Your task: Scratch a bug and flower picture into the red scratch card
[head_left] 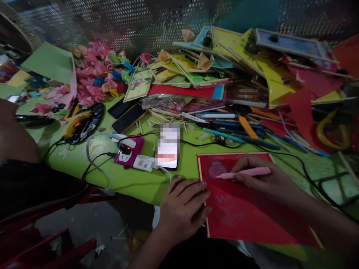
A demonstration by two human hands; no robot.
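Observation:
A red sheet of paper (246, 201), edged with thin wooden sticks, lies at the table's front. It carries a dark outline of a beetle-like bug (214, 170) near the top and a tulip drawing (226, 211) below. My right hand (269, 185) grips a pink marker (255, 171), its tip at the lower edge of the bug. With fingers stretched out, my left hand (183, 205) rests along the sheet's left edge. Just beyond that hand is a phone with a lit, blurred screen (168, 149).
A purple power strip (130, 151) with chargers and cables sits left of the phone. Stick-framed pictures (288, 43), pens and loose sticks pile up at the back. Pink folded papers (97, 67) heap at back left. Another person's arm (17, 134) is at the left edge.

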